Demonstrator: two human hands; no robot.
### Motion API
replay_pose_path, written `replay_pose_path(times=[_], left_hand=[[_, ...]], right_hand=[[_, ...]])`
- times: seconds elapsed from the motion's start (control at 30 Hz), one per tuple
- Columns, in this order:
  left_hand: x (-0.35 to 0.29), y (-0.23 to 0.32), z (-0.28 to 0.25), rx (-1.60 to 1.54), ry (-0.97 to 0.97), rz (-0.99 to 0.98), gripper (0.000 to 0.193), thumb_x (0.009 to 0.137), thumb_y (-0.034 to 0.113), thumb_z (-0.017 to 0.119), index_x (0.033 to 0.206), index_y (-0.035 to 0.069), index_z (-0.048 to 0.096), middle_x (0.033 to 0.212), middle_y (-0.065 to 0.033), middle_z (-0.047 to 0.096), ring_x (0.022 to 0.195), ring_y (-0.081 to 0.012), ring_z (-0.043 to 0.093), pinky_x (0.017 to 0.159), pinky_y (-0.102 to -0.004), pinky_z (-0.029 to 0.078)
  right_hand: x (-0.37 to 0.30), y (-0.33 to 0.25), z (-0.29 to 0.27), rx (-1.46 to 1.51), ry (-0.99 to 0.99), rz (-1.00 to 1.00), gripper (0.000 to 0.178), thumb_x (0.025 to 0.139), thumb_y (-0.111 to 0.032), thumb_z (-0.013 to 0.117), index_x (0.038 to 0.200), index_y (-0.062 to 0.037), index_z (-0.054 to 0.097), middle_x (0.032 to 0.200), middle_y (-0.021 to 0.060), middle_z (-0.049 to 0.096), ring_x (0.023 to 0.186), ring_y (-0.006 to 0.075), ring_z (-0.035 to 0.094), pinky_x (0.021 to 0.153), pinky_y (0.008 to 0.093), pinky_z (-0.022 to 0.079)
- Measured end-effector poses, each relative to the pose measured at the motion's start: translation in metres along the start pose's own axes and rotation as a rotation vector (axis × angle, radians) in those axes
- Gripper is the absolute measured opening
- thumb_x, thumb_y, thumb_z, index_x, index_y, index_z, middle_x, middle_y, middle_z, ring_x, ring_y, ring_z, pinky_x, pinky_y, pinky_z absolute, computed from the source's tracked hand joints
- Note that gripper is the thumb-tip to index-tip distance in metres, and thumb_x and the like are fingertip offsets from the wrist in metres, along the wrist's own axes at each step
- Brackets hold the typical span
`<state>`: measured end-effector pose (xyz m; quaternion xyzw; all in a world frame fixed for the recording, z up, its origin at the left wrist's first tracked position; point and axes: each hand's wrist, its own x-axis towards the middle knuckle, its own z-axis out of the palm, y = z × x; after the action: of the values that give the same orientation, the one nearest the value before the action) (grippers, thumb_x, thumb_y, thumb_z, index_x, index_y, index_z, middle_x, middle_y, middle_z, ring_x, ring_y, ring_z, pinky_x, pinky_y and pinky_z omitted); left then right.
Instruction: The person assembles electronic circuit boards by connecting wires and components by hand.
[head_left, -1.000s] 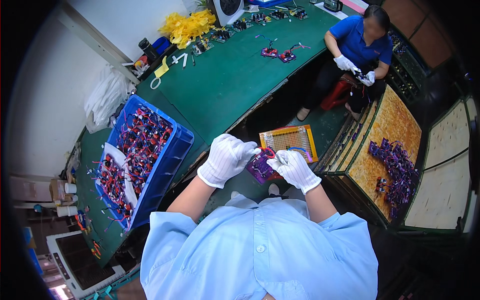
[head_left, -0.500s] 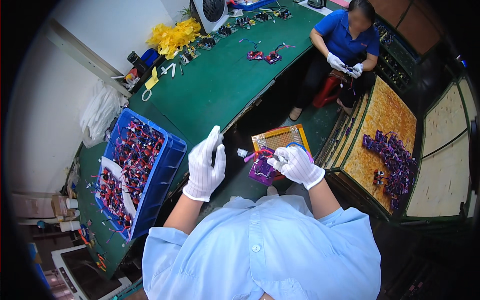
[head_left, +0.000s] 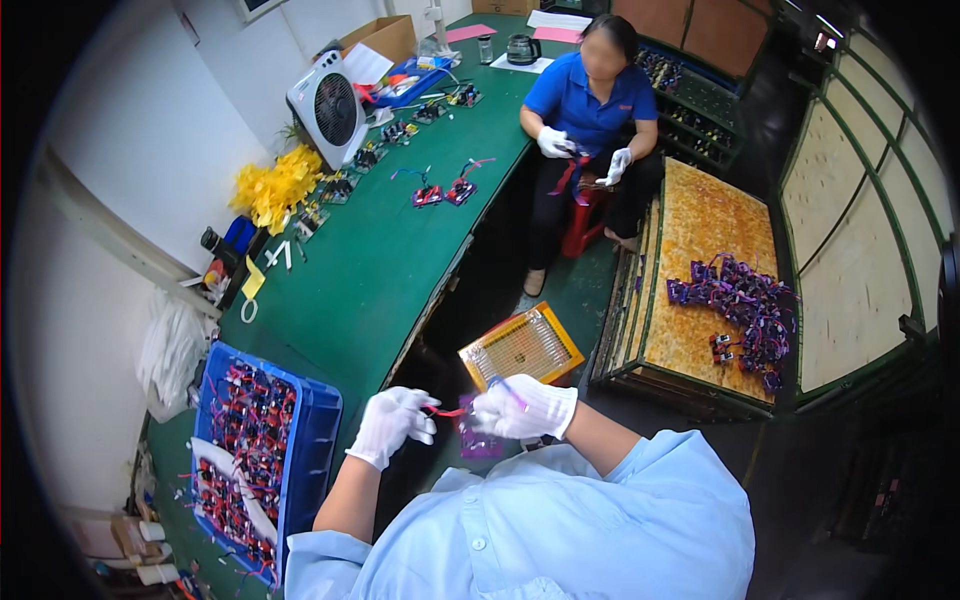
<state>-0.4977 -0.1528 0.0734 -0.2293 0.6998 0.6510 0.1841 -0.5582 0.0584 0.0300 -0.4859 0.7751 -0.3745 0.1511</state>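
Note:
My right hand (head_left: 528, 407), in a white glove, holds a purple circuit board (head_left: 480, 443) in front of my light blue shirt. The fingers cover the board's upper part, and a blue-violet wire shows across the glove. A red wire (head_left: 447, 411) runs from the board toward the left. Its end is at the fingertips of my gloved left hand (head_left: 392, 426), which are closed round it. Left of that hand stands a blue crate (head_left: 322, 425) full of similar boards with red and black parts and wires.
Two wired boards (head_left: 445, 191) lie on the green table (head_left: 340, 270), with more boards along its back near a fan (head_left: 335, 108). A yellow-framed heater (head_left: 522, 346) stands beyond my hands. A seated co-worker (head_left: 590, 105) handles wires. Purple boards (head_left: 740, 310) heap on a stack of panels (head_left: 690, 220).
My left hand came from raised and apart to the red wire. The view has swung, showing more of the fan and the table's far end. The co-worker's hands have moved apart.

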Motion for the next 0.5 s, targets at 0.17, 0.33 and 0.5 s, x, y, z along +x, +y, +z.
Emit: replay_pose_path(times=[0.17,0.33,0.5], left_hand=[[0.033,-0.094,-0.065,-0.746,-0.171,-0.15,0.016,0.084,0.017,0.051,0.075,0.005,0.056,0.071,-0.0057,0.059,0.048,-0.0108,0.051,0.041,-0.0227,0.042],[0.013,-0.07,0.024,-1.134,-0.232,0.124,0.077,0.071,0.067,0.045,0.117,0.005,0.043,0.113,-0.0134,0.051,0.101,-0.0272,0.05,0.083,-0.0438,0.041],[0.036,-0.084,0.028,-0.99,-0.718,0.162,0.074,0.072,0.065,0.045,0.118,0.006,0.044,0.121,-0.0144,0.046,0.113,-0.0281,0.042,0.097,-0.0482,0.028]], right_hand=[[-0.016,-0.013,-0.039,0.528,0.158,0.064,0.019,0.083,-0.018,0.056,0.069,-0.0067,0.052,0.052,-0.0009,0.043,0.05,0.0078,0.044,0.046,0.0261,0.035],[-0.004,-0.021,-0.032,1.054,0.421,0.303,0.01,0.083,-0.009,0.054,0.074,-0.0055,0.054,0.059,-0.0049,0.048,0.05,0.0015,0.042,0.044,0.0185,0.032],[0.032,-0.03,-0.02,0.132,0.156,-0.18,0.019,0.076,-0.015,0.059,0.064,-0.0058,0.048,0.053,0.0093,0.045,0.05,0.0262,0.048,0.048,0.034,0.036]])
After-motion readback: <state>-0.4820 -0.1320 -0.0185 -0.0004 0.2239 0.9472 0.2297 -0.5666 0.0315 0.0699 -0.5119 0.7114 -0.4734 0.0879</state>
